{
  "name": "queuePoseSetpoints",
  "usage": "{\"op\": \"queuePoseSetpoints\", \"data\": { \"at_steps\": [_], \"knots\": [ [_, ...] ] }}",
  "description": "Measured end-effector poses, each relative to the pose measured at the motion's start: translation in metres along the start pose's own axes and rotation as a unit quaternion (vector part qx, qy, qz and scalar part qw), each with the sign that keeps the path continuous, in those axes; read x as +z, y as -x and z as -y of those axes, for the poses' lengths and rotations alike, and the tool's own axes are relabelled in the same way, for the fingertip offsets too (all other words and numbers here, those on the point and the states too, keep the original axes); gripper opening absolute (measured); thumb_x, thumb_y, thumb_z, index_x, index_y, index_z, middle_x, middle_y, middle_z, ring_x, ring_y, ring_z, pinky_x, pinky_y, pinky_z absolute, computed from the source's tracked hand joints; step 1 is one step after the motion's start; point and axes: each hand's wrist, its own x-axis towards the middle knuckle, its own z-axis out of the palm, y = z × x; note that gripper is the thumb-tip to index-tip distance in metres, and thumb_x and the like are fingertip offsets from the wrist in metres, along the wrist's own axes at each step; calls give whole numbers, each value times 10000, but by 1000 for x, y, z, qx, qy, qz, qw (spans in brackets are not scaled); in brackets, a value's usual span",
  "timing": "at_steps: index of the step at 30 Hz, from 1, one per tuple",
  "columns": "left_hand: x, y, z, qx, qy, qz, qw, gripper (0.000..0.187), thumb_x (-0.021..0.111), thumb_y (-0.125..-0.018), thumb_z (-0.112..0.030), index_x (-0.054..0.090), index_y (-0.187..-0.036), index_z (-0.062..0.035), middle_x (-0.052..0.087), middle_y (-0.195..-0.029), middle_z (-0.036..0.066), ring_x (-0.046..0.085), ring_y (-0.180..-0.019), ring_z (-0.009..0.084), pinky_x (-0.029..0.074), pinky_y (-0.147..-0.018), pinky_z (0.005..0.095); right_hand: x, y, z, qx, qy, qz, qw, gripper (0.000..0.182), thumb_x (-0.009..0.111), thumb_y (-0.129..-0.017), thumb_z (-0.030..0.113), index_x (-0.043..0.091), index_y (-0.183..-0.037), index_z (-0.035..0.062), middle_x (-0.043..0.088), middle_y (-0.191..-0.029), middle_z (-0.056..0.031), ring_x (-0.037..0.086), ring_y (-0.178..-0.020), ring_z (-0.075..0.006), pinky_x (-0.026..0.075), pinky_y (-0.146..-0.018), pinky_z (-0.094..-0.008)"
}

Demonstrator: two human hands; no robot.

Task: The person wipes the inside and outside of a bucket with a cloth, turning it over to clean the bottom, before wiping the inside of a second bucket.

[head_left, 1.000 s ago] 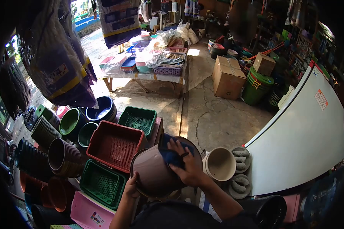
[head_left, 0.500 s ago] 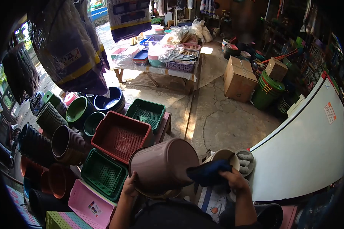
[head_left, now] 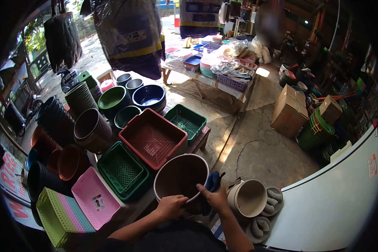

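A brown plastic bucket (head_left: 178,178) is tilted in front of me, its open mouth facing up toward the camera. My left hand (head_left: 172,206) grips the near rim, fingers curled over it. At the right side of the rim is my right hand (head_left: 215,197), with its thumb over the edge and a dark blue cloth (head_left: 213,181) bunched in the grip. Part of the cloth hangs down outside the bucket. To the right stands a beige bucket (head_left: 253,198), beside grey stone mortars (head_left: 273,201).
Left of me are a red basket (head_left: 155,138), a green basket (head_left: 124,170), a pink basket (head_left: 94,199) and stacked pots (head_left: 92,130). A white panel (head_left: 332,197) borders the right. Ahead are a goods table (head_left: 222,75) and a cardboard box (head_left: 290,108).
The bucket has turned from showing its base to showing its open mouth. My left hand moved onto the near rim, and my right hand brought the cloth to the rim. The view swung left.
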Motion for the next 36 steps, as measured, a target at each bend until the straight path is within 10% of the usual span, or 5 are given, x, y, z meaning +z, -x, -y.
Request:
{"op": "queuePoseSetpoints", "data": {
  "at_steps": [13, 15, 21, 26, 36],
  "knots": [
    [34, 103, 45, -16, -65, -359, 931, 415, 732, -811, -370, 646, -1105, -90, 618, -838, 77, 629, -777, 255, 509, -718, 389, 39, 8, -23, -23, -119, 38, 992, 364, 707, -809, 77, 543, -1119, -19, 607, -974, -66, 611, -856, -156, 491, -786, -292],
    [50, 129, 76, -313, 60, -521, 792, 584, 656, -873, -513, 545, -1262, -92, 607, -929, 45, 615, -828, 196, 509, -729, 365, 52, 7, -12, -71, -158, 90, 981, 428, 702, -810, 70, 535, -1192, -27, 613, -1031, -80, 612, -910, -162, 483, -840, -289],
    [46, 156, 102, -282, 651, -325, 625, 833, 473, -820, -767, 476, -1322, -102, 602, -1128, 39, 606, -963, 164, 520, -821, 318, 97, -3, 7, -91, -139, 145, 975, 469, 710, -805, 63, 530, -1229, -26, 606, -1079, -76, 600, -961, -162, 470, -880, -293],
    [1, 153, 124, -187, 672, -456, 552, 447, 668, -919, -283, 499, -1224, -3, 638, -1079, 75, 634, -977, 173, 528, -877, 339, 138, -20, 29, -94, -76, 169, 978, 476, 719, -802, 62, 530, -1233, -9, 600, -1074, -70, 590, -964, -153, 467, -881, -289],
    [-183, 155, 209, -115, 605, -521, 591, 400, 628, -956, -294, 511, -1221, -18, 624, -1019, 49, 620, -907, 129, 527, -825, 293, 284, -104, 167, -233, -68, 230, 942, 456, 713, -815, 56, 533, -1227, -20, 607, -1100, -85, 597, -1012, -161, 479, -903, -302]
  ]
}}
